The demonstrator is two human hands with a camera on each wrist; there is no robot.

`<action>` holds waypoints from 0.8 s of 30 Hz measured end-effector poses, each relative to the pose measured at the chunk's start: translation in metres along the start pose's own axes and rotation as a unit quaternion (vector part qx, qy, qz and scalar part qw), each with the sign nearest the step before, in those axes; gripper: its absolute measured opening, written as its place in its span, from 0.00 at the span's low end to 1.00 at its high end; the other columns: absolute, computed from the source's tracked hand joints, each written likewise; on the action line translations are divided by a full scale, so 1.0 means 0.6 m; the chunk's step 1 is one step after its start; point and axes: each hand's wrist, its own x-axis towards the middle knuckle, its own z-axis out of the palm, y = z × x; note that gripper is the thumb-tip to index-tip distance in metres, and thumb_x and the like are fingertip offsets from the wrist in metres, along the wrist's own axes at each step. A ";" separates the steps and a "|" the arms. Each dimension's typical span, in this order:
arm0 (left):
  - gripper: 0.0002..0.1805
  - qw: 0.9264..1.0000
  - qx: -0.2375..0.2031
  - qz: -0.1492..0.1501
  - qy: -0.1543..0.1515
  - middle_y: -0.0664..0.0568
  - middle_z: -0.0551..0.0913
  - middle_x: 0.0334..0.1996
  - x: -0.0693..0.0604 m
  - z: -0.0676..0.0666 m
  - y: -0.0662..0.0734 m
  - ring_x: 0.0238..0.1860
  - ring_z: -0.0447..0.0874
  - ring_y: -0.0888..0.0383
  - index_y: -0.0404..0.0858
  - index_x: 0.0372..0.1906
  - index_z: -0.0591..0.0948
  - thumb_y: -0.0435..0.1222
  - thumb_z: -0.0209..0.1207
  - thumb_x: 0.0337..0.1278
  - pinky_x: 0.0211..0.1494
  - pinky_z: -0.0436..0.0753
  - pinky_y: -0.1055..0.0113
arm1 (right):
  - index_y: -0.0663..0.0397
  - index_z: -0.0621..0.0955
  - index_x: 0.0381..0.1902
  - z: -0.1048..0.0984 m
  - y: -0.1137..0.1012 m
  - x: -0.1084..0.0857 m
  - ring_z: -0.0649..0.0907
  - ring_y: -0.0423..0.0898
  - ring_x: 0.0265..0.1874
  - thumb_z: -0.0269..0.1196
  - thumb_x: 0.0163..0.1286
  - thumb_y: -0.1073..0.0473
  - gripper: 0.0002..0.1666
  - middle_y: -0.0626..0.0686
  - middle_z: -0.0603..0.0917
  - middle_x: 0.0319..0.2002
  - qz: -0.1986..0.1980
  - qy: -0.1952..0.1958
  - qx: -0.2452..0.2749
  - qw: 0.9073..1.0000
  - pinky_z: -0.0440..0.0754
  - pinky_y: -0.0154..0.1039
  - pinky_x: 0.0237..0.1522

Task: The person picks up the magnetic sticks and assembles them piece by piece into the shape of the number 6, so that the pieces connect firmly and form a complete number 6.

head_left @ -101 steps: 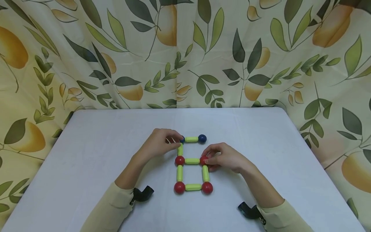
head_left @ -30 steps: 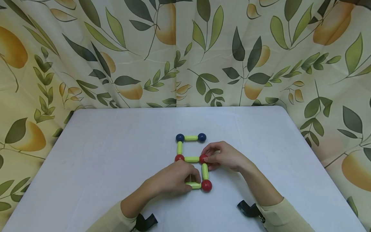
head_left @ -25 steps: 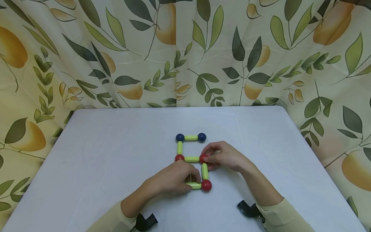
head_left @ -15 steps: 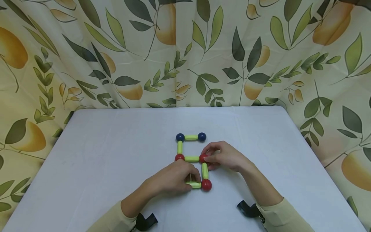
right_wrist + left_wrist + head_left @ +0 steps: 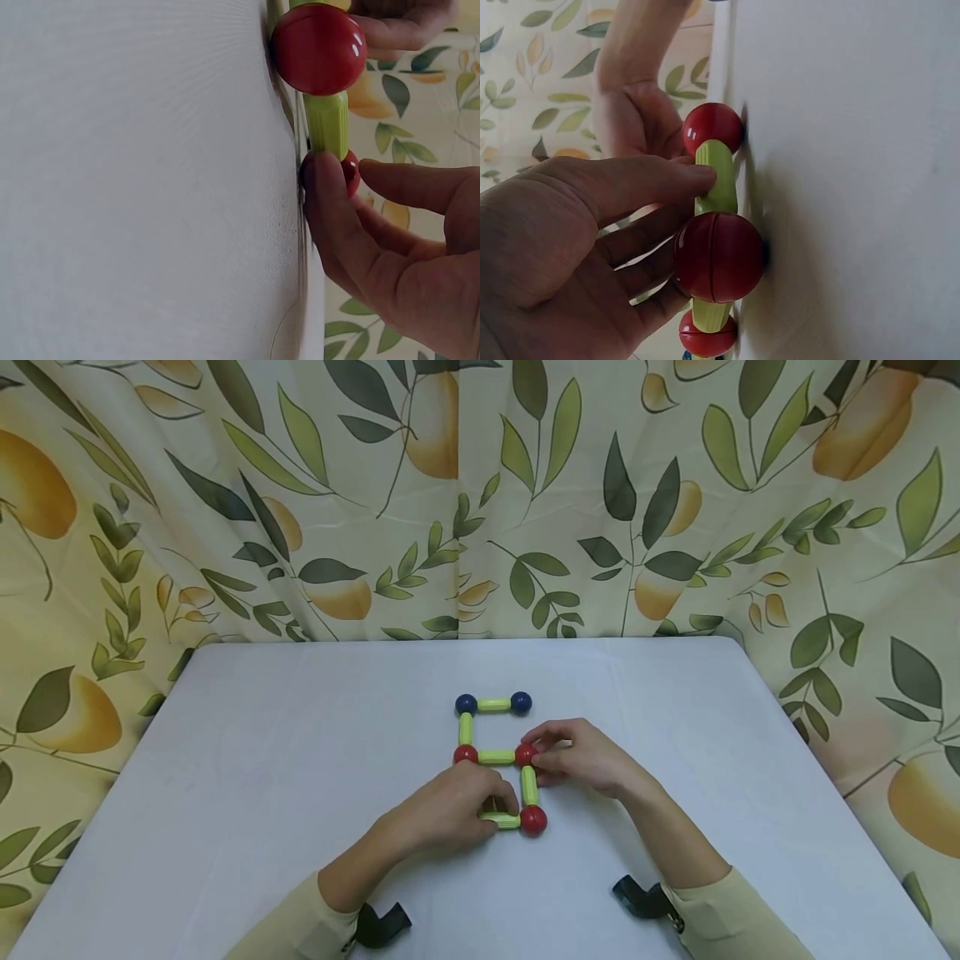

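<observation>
A flat figure of red and blue balls joined by yellow-green magnetic rods lies mid-table. My left hand (image 5: 450,806) pinches its near rod (image 5: 507,821); in the left wrist view the thumb presses that rod beside the near-left red ball (image 5: 718,257), which the hand hides in the head view. My right hand (image 5: 585,757) holds the middle-right red ball (image 5: 524,754) between thumb and fingers. The near-right red ball (image 5: 533,820) is untouched. At the far end, a rod (image 5: 493,704) links two blue balls (image 5: 466,704) (image 5: 521,702).
A white cloth (image 5: 247,760) covers the table, whose far edge meets a leaf-and-fruit patterned curtain (image 5: 555,527). Black wrist cameras (image 5: 382,927) are fixed at both sleeves and hang low over the table.
My left hand has left the far-left blue ball and come down to the near rod. Since half a second ago, the whole figure has slid slightly away with both hands on it.
</observation>
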 end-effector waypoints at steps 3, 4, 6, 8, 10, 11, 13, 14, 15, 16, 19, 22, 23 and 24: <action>0.13 1.000 0.001 0.001 0.004 0.62 0.89 0.37 0.002 -0.001 -0.002 0.37 0.83 0.67 0.45 0.45 0.91 0.29 0.72 0.56 0.47 0.82 0.75 | 0.63 0.81 0.62 -0.001 0.001 0.001 0.89 0.49 0.37 0.64 0.73 0.65 0.21 0.62 0.84 0.48 0.004 0.004 -0.001 1.000 0.90 0.42 0.44; 0.13 1.000 0.001 0.001 0.004 0.62 0.89 0.37 0.002 -0.001 -0.003 0.37 0.82 0.67 0.45 0.45 0.91 0.29 0.72 0.57 0.47 0.82 0.75 | 0.63 0.81 0.62 -0.001 0.001 0.002 0.89 0.49 0.38 0.64 0.73 0.65 0.21 0.62 0.84 0.49 0.004 0.006 -0.001 1.000 0.90 0.42 0.45; 0.12 1.000 -0.001 0.001 0.004 0.62 0.89 0.37 0.003 -0.002 -0.003 0.37 0.82 0.67 0.45 0.45 0.91 0.28 0.72 0.57 0.47 0.82 0.75 | 0.63 0.81 0.63 -0.001 0.000 0.001 0.89 0.50 0.38 0.64 0.73 0.65 0.22 0.62 0.84 0.49 0.006 0.007 0.001 1.000 0.90 0.43 0.45; 0.12 1.000 -0.003 0.002 0.005 0.62 0.89 0.36 0.004 -0.002 -0.004 0.37 0.82 0.67 0.45 0.44 0.91 0.28 0.71 0.57 0.47 0.82 0.75 | 0.63 0.81 0.63 -0.001 -0.001 0.001 0.89 0.50 0.38 0.64 0.73 0.65 0.22 0.63 0.83 0.50 0.007 0.007 0.003 1.000 0.90 0.43 0.45; 0.12 1.000 -0.005 0.003 0.006 0.62 0.89 0.36 0.004 -0.002 -0.006 0.37 0.83 0.67 0.45 0.44 0.91 0.28 0.71 0.57 0.47 0.82 0.75 | 0.63 0.80 0.63 -0.002 -0.002 0.001 0.89 0.50 0.39 0.64 0.73 0.65 0.22 0.63 0.83 0.50 0.006 0.007 0.005 1.000 0.90 0.44 0.46; 0.12 1.000 -0.005 0.005 0.006 0.62 0.89 0.36 0.005 -0.002 -0.007 0.37 0.83 0.67 0.45 0.44 0.91 0.28 0.71 0.57 0.47 0.82 0.75 | 0.63 0.80 0.63 -0.002 -0.002 0.001 0.89 0.50 0.40 0.64 0.73 0.64 0.22 0.63 0.83 0.51 0.006 0.007 0.005 1.000 0.90 0.44 0.46; 0.12 1.000 -0.009 0.007 0.006 0.62 0.89 0.36 0.006 -0.003 -0.009 0.37 0.83 0.67 0.45 0.45 0.91 0.28 0.71 0.57 0.47 0.82 0.75 | 0.63 0.80 0.64 -0.002 -0.002 0.001 0.89 0.50 0.41 0.64 0.73 0.64 0.22 0.63 0.83 0.52 0.005 0.006 0.007 1.000 0.90 0.45 0.47; 0.12 1.000 -0.013 0.008 0.005 0.61 0.89 0.36 0.006 -0.003 -0.010 0.37 0.83 0.67 0.44 0.45 0.91 0.29 0.71 0.57 0.47 0.83 0.75 | 0.63 0.80 0.64 -0.003 -0.002 0.001 0.89 0.50 0.42 0.64 0.73 0.64 0.22 0.63 0.83 0.52 0.005 0.005 0.009 1.000 0.90 0.45 0.47; 0.12 1.000 -0.017 0.009 0.004 0.61 0.89 0.36 0.007 -0.003 -0.012 0.37 0.83 0.67 0.44 0.45 0.91 0.29 0.71 0.57 0.47 0.83 0.75 | 0.63 0.80 0.64 -0.003 -0.001 0.002 0.89 0.50 0.42 0.64 0.73 0.64 0.22 0.63 0.83 0.52 0.005 0.005 0.010 1.000 0.90 0.45 0.47; 0.12 1.000 -0.022 0.009 0.002 0.61 0.89 0.36 0.007 -0.004 -0.014 0.37 0.84 0.67 0.44 0.45 0.91 0.29 0.71 0.57 0.47 0.83 0.74 | 0.63 0.80 0.64 -0.003 0.000 0.002 0.89 0.51 0.42 0.64 0.73 0.65 0.22 0.64 0.83 0.52 0.004 0.004 0.011 1.000 0.90 0.46 0.47; 0.13 0.999 -0.041 0.004 -0.005 0.62 0.89 0.37 0.006 -0.006 -0.021 0.38 0.84 0.67 0.44 0.46 0.90 0.30 0.72 0.57 0.48 0.84 0.73 | 0.64 0.80 0.64 -0.004 0.003 0.002 0.88 0.51 0.42 0.63 0.73 0.65 0.22 0.64 0.84 0.52 0.003 0.000 0.013 1.000 0.90 0.46 0.47; 0.14 0.998 -0.055 0.004 -0.009 0.62 0.89 0.39 0.003 -0.011 -0.027 0.41 0.84 0.65 0.45 0.48 0.90 0.30 0.71 0.57 0.49 0.84 0.72 | 0.64 0.80 0.63 -0.006 0.005 0.001 0.88 0.52 0.42 0.63 0.73 0.66 0.22 0.64 0.84 0.52 0.002 -0.001 0.010 1.000 0.90 0.46 0.47; 0.14 0.998 -0.061 0.004 -0.009 0.62 0.89 0.40 0.002 -0.013 -0.029 0.41 0.84 0.64 0.45 0.48 0.90 0.31 0.71 0.57 0.49 0.84 0.72 | 0.63 0.80 0.63 -0.007 0.006 0.001 0.88 0.52 0.42 0.63 0.72 0.65 0.22 0.63 0.84 0.52 0.002 -0.001 0.007 1.000 0.90 0.46 0.48; 0.14 0.998 -0.067 0.005 -0.008 0.61 0.90 0.40 0.000 -0.016 -0.031 0.42 0.84 0.63 0.45 0.49 0.90 0.31 0.71 0.58 0.49 0.84 0.71 | 0.63 0.80 0.63 -0.007 0.006 0.001 0.88 0.52 0.43 0.63 0.72 0.65 0.22 0.63 0.84 0.52 0.002 0.000 0.004 1.000 0.90 0.46 0.48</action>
